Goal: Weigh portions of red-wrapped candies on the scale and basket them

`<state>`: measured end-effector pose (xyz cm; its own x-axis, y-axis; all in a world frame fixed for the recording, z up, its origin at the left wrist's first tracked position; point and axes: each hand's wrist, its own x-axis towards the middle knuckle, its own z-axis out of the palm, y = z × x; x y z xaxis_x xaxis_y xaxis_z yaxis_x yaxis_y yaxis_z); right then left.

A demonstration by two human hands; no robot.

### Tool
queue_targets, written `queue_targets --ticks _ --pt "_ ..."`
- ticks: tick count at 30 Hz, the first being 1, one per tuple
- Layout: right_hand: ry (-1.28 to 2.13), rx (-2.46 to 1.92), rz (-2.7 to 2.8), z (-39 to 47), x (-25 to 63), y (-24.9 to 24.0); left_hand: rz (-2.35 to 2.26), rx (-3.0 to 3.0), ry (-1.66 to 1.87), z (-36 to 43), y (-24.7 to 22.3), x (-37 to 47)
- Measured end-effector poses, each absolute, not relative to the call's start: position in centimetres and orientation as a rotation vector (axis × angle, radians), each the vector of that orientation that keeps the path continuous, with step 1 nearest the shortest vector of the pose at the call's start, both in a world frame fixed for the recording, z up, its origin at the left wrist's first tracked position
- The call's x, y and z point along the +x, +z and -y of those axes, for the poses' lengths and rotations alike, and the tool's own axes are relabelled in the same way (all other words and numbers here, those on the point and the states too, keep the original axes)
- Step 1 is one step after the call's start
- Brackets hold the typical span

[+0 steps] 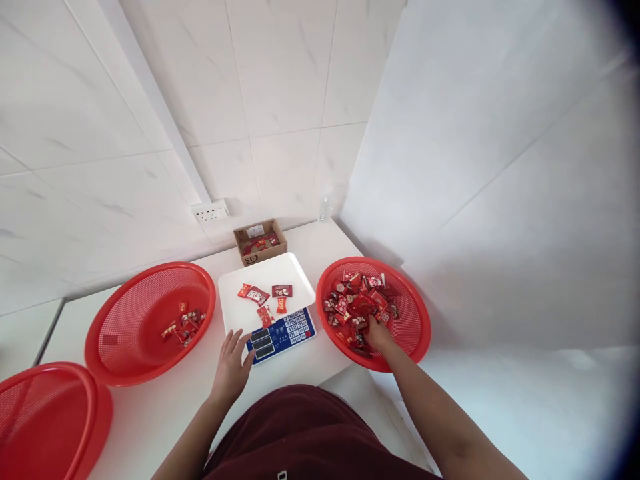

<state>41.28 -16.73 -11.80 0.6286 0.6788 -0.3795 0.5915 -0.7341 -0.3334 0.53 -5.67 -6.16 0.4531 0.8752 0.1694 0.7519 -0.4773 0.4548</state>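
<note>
My right hand (379,335) reaches into the right red basket (417,313), among many red-wrapped candies (361,305). Its fingertips are hidden by the wrappers, so I cannot tell whether they grip any. My left hand (233,365) is open and empty, fingers spread at the left edge of the digital scale (285,341) by its dark displays. On the scale's white tray (240,287) lie several wrapped sweets, among them a red-and-white packet (256,295), a dark red packet (282,291) and a small red-orange one (281,305).
Left of the scale stands a red basket (113,313) with a small heap of wrapped candies (187,327). Another red basket (95,407) is at the lower left. Behind the scale are a cardboard box (265,255) holding red packets and a clear bottle (325,210) by the wall.
</note>
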Motion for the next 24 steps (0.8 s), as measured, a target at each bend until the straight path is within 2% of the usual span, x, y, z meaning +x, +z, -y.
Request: queue_targets --ticks 5,10,24 --pt "0.708 -2.569 1.155 17.3 42.4 -11.4 -1.424 2.388 0.524 6.1 -6.2 -0.4" --pt "0.609 -2.657 1.077 17.9 44.1 -11.1 -1.452 2.395 0.499 6.2 -6.4 -1.4" --pt "0.617 -2.678 1.054 17.7 43.7 -12.1 -1.444 2.387 0.419 6.9 -5.2 -0.1"
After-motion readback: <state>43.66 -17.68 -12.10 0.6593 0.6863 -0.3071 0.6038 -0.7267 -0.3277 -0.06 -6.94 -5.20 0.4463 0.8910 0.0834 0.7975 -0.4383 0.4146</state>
